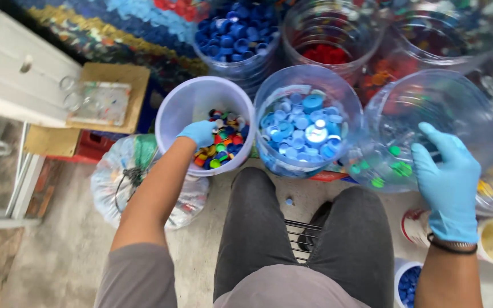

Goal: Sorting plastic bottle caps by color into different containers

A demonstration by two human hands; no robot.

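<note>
The left hand [199,133] reaches into the white bucket [185,102] of mixed caps [223,142] at ten o'clock, fingers curled; whether it grips a cap is hidden. The right hand [447,177], fingers spread, steadies the clear jar [429,114] at two o'clock. Best pinch one cap at a time.

1. A single view is given, taken from a camera worn on the head of a seated person.
2. The scene is looked down on steeply: the dark grey trousered knees [309,228] are seen at the bottom centre, with grey concrete floor [64,256] beside them.
3. Both forearms are seen entering from the bottom edge, so the hands are viewed from close above.
4. The round clear plastic tubs of coloured bottle caps [309,120] are met ahead, in the upper half, the farthest being cut off by the top edge.
5. No second view is supplied, so no part is shared.
</note>
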